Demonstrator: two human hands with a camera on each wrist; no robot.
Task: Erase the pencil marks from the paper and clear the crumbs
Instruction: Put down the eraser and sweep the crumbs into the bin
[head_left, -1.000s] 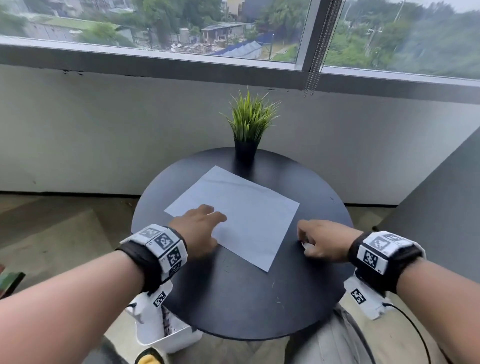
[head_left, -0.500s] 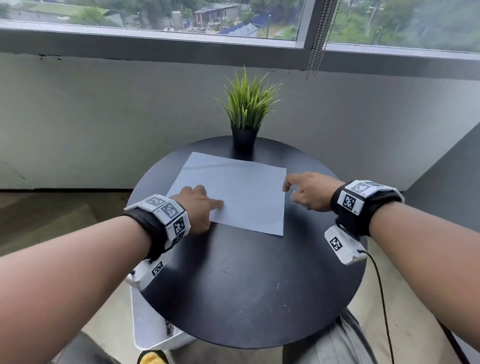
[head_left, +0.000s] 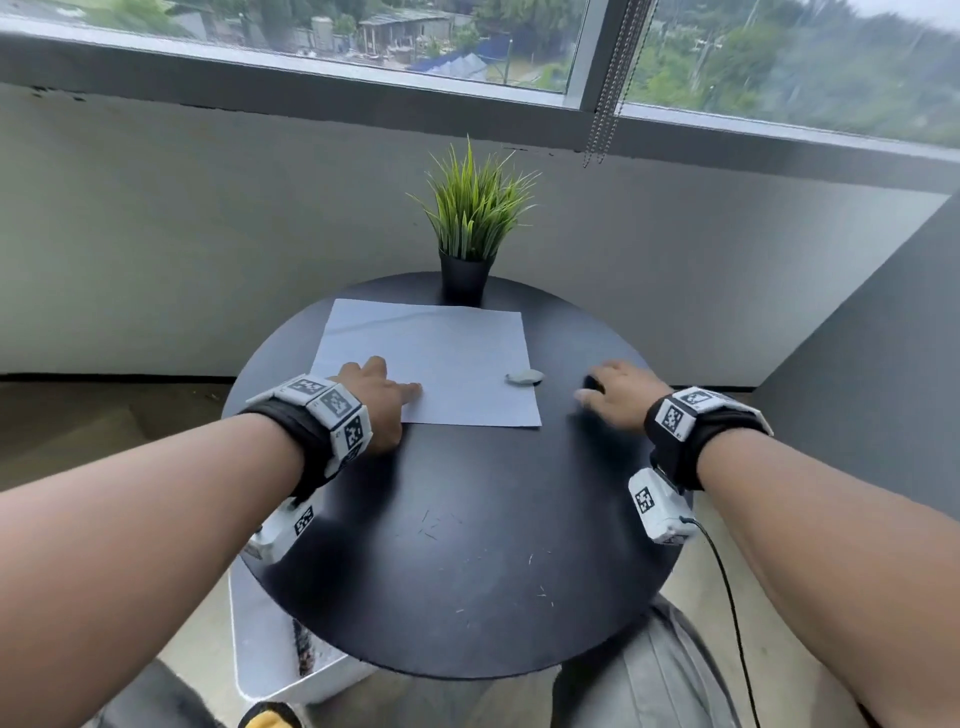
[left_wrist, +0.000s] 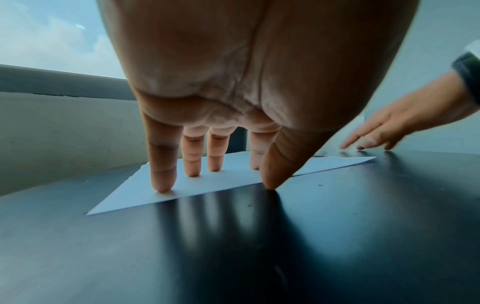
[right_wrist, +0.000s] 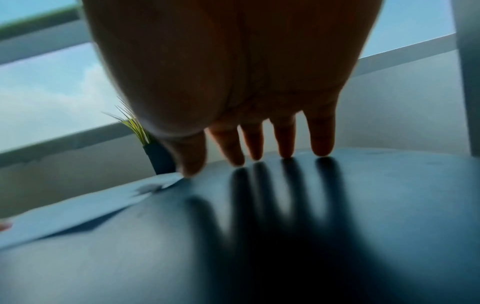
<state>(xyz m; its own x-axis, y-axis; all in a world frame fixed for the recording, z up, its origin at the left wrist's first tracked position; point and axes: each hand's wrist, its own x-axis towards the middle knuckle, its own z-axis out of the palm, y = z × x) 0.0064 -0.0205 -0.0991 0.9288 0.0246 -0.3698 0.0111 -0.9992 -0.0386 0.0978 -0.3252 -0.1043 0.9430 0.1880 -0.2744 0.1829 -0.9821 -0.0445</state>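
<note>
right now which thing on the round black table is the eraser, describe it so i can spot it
On the round black table, find the white sheet of paper before the potted grass plant. The small pale grey eraser lies at its right edge, the only lump there.

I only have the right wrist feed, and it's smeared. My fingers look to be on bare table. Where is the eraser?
Observer: The eraser lies loose on the paper, at its right edge, just left of your right hand.
Operator: Is the sheet held down?
Observer: Yes. The left hand has four fingertips pressed on the paper's near left corner, with the thumb at the sheet's edge.
Operator: Any crumbs to clear?
Observer: Pale flecks lie scattered on the table, between the paper and the near edge.
</note>
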